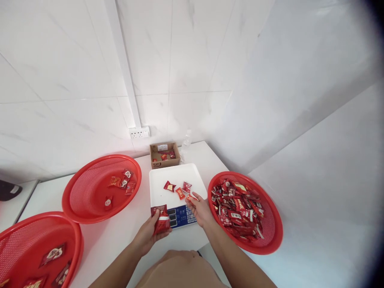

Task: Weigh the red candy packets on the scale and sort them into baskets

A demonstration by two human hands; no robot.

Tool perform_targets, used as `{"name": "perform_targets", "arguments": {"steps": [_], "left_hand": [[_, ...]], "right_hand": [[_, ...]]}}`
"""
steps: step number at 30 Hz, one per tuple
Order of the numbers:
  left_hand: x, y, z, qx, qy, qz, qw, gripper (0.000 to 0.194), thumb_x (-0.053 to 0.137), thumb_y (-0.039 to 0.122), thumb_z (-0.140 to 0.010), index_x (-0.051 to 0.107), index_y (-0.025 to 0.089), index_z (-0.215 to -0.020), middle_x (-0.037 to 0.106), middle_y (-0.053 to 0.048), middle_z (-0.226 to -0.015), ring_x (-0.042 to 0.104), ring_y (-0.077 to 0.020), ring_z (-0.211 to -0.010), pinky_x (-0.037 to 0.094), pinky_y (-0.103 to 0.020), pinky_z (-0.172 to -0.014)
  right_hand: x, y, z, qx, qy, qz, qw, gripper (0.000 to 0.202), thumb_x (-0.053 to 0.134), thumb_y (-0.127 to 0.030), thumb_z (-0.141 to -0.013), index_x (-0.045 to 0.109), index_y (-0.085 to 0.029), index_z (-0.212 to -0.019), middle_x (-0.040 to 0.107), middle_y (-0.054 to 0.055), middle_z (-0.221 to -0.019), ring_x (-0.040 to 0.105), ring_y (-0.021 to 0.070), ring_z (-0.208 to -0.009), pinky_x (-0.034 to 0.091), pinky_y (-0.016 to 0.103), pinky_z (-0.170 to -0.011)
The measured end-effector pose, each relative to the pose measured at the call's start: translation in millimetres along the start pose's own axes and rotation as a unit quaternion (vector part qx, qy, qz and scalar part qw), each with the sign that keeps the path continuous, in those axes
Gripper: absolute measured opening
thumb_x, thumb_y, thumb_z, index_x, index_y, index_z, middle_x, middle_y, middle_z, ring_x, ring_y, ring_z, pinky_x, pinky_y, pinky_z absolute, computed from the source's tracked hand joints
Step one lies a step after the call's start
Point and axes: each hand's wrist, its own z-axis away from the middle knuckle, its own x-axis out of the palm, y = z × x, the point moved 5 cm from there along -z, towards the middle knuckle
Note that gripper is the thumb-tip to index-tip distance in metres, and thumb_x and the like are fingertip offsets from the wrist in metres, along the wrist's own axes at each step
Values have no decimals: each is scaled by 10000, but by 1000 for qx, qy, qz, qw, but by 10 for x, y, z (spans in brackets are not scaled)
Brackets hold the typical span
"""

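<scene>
My left hand point(148, 234) is closed around a red snack packet point(162, 224) with a white band, in front of the scale's display. My right hand point(199, 208) pinches a small red candy packet point(190, 197) over the right front of the scale's white pan point(160, 192). Several small red wrapped candies point(180, 193) lie apart on that pan. Below the pan, the blue keypad panel point(181, 216) of the scale is partly covered by both hands.
A red basket point(277, 236) heaped with red packets stands on the right. Two more red baskets, one farther back point(87, 192) and one nearer point(54, 224), hold a few packets. Behind the scale are a small cardboard box point(165, 163) and a clear plastic bottle point(186, 140) by the wall.
</scene>
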Motion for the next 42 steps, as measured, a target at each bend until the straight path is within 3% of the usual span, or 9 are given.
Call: {"name": "perform_targets", "arguments": {"steps": [4, 11, 16, 20, 25, 27, 30, 36, 42], "left_hand": [[9, -69, 41, -20, -33, -26, 999, 452, 538, 539, -793, 547, 123, -971, 699, -117, -844, 684, -201, -712, 537, -319, -707], [124, -107, 43, -31, -58, -74, 995, 530, 529, 588, -771, 528, 126, -1029, 690, -101, -824, 679, -200, -720, 519, -311, -709], [204, -155, 64, -28, -78, -120, 989, 573, 540, 619, -741, 511, 135, -1046, 681, -83, -814, 674, -195, -695, 509, -309, -689], [225, -200, 94, -26, -105, -152, 982, 589, 571, 630, -707, 527, 139, -1029, 678, -80, -845, 667, -189, -677, 504, -312, -676], [186, -229, 101, -42, -107, -148, 982, 599, 583, 631, -696, 545, 128, -1020, 679, -102, -891, 668, -210, -759, 501, -319, -713], [186, -239, 97, -48, -111, -137, 983, 590, 595, 617, -696, 546, 131, -1026, 678, -111, -917, 665, -217, -801, 500, -321, -726], [204, -267, 90, -54, -120, -128, 983, 574, 615, 602, -689, 557, 140, -1026, 673, -116, -960, 659, -220, -842, 496, -325, -742], [231, -279, 110, -54, -110, -143, 982, 574, 634, 601, -669, 576, 144, -1011, 671, -116, -971, 656, -231, -868, 493, -340, -775], [235, -246, 142, -46, -98, -149, 983, 580, 629, 605, -671, 572, 147, -1022, 673, -111, -967, 656, -222, -858, 487, -338, -788]], "right_hand": [[-92, -104, -63, -37, 19, 13, 999, 395, 733, -158, -594, 562, -224, -945, 647, -2, -745, 665, 158, -746, 555, 284, -738], [50, -303, 25, -105, -25, 87, 990, 690, 748, -287, -608, 482, -321, -1244, 454, 70, -1339, 575, 199, -1077, 519, 314, -822], [104, -116, 288, -46, -105, 188, 976, 522, 743, -363, -622, 598, -238, -1107, 613, 78, -1132, 627, 188, -890, 508, 322, -742], [-2, -53, 376, -92, -166, 307, 932, 364, 690, -410, -673, 664, -195, -966, 690, 40, -837, 633, 198, -783, 487, 353, -744], [-661, -562, 71, -243, 30, 475, 845, 323, 476, -356, -834, 615, -173, -1060, 664, 77, -1058, 606, 194, -978, 436, 316, -886], [-955, -684, -103, -195, 87, 613, 760, 372, 390, -294, -875, 542, -155, -1185, 616, 91, -1182, 580, 174, -1055, 413, 280, -909], [-1240, -710, -285, -142, 104, 684, 708, 465, 464, -234, -836, 464, -103, -1282, 559, 149, -1264, 533, 227, -1135, 376, 317, -942], [-1265, -554, -419, -114, 107, 750, 643, 659, 576, -235, -771, 343, -149, -1382, 508, 173, -1307, 418, 289, -1230, 334, 368, -949], [-1317, -560, -479, -91, 117, 784, 603, 491, 517, -258, -807, 449, -152, -1282, 562, 172, -1222, 475, 291, -1162, 381, 385, -863]]}}
